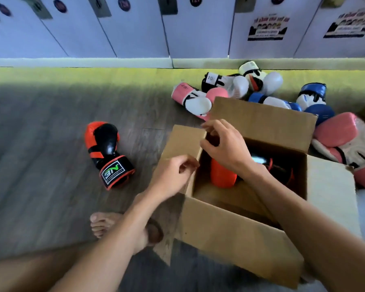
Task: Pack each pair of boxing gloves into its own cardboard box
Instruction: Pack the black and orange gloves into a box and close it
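An open cardboard box [230,232] stands on the floor in front of me. One orange and black glove [222,175] sits upright inside it. Its partner [109,152], with a green logo on the cuff, lies on the floor to the left of the box. My left hand [173,175] is over the box's left flap [183,142], with curled fingers and thumb at the flap's inner edge. My right hand [226,146] reaches across the opening, and its forefinger and thumb close around the same flap's far corner.
Behind and right of the box lies a heap of gloves: pink and white [195,102], black and white [230,83], blue and white [312,98], and a large pink pair [346,142]. White lockers [135,34] line the far wall. My bare foot [105,224] rests near the box's left corner.
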